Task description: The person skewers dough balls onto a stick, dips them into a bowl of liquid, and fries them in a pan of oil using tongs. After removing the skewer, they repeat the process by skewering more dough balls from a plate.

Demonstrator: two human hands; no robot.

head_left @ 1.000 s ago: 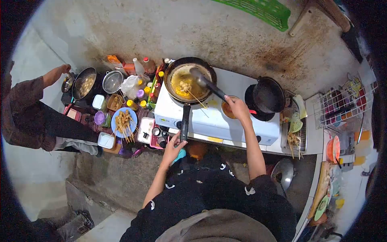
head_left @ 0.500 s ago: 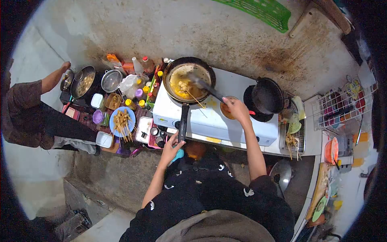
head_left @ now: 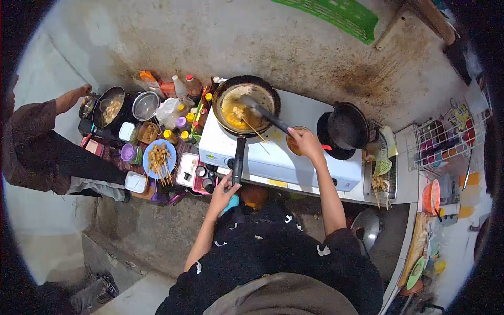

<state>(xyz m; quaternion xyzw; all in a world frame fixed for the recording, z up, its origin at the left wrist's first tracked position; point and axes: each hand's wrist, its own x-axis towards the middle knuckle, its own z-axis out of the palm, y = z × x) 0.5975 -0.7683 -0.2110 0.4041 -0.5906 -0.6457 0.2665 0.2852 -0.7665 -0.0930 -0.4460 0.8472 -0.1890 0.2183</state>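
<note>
A frying pan (head_left: 224, 126) sits on the left burner of the white gas stove (head_left: 294, 167). My left hand (head_left: 224, 192) grips the end of its black handle, which points toward me. In my right hand (head_left: 306, 142) is a black spatula (head_left: 273, 119), its blade down in the pan at the right of the food. Yellow egg-like food with pale lumps (head_left: 235, 115) lies in the pan. A thin skewer (head_left: 254, 129) reaches from that food over the pan's rim toward the stove top.
A black wok (head_left: 347, 125) stands on the right burner. Left of the stove are a blue plate of skewers (head_left: 159, 159), bottles, a strainer (head_left: 145, 105) and another pan (head_left: 109, 106). A co-worker (head_left: 32, 142) stands at far left. More skewers (head_left: 379, 184) lie on the right.
The spatula blade has shifted slightly left in the pan, and my right hand has moved a little with it. My left hand stays on the handle.
</note>
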